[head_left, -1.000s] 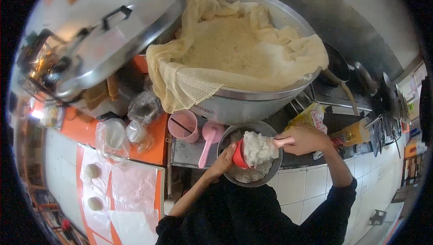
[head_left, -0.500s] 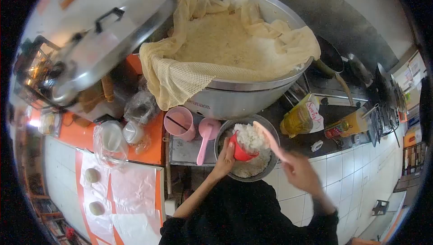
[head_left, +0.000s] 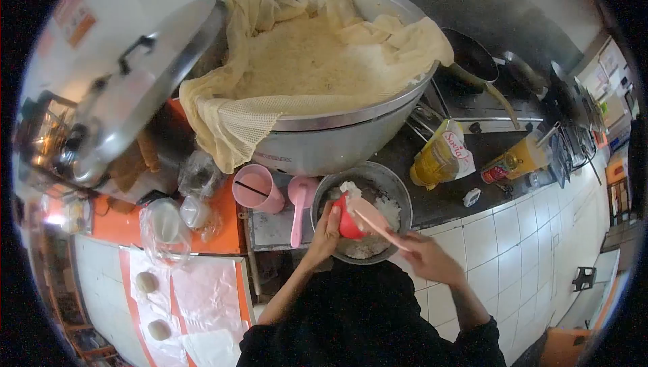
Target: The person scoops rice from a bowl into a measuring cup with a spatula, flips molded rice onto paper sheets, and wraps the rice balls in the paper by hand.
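Note:
My left hand (head_left: 325, 237) is closed round a small red cup (head_left: 349, 224), tilted over a grey metal pot (head_left: 403, 199). White rice (head_left: 349, 188) shows at the cup's top. My right hand (head_left: 432, 259) grips the handle of a pink rice paddle (head_left: 375, 221), whose blade lies against the cup's opening and partly covers it. Loose rice (head_left: 364, 249) sits in the pot below. Left of the pot, a pink ladle-like scoop (head_left: 298, 212) rests on the counter beside a pink plastic cup (head_left: 268, 198) with a dark stick in it.
Behind the pot stands a large rice cooker (head_left: 337, 144) full of rice, lined with netted cloth (head_left: 229, 124). Its lid (head_left: 152, 76) leans at the left. An oil pouch (head_left: 442, 158) stands to the right. Two rice mounds (head_left: 159, 330) lie on paper sheets (head_left: 206, 293) at lower left.
The paddle has come down and left across the red cup's opening. Less rice now heaps above the cup. The whole view has shifted slightly.

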The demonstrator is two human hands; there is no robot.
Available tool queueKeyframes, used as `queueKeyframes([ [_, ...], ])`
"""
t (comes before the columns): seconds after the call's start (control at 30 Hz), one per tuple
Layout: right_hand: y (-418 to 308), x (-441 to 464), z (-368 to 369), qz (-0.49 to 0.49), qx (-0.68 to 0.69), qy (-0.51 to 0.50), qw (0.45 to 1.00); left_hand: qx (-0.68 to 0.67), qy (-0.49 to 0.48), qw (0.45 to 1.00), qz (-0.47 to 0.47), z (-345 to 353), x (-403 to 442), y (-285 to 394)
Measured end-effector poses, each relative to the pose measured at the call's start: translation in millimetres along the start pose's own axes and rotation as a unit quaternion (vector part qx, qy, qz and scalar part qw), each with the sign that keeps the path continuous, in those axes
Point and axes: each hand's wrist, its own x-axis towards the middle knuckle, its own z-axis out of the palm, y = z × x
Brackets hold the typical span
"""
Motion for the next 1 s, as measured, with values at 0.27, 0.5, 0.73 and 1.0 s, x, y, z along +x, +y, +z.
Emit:
queueKeyframes([
  [0.27,-3.7,-5.2,44.3,0.017,-0.155,0.138,0.978,0.085,0.006,0.996,-0.005,-5.0,5.2,-23.4],
  [0.5,26.1,-14.8,9.2,0.03,0.016,0.11,0.993,0.017,-0.067,0.997,0.019,-8.8,7.4,-9.7],
  [0.73,16.3,12.3,16.7,0.078,0.081,0.063,0.992,-0.002,-0.079,0.997,0.005,-16.0,11.2,0.1],
  [1.0,33.3,-1.5,-2.1,-0.09,0.007,0.068,0.994,0.003,-0.054,0.997,0.054,-18.3,14.1,8.3],
])
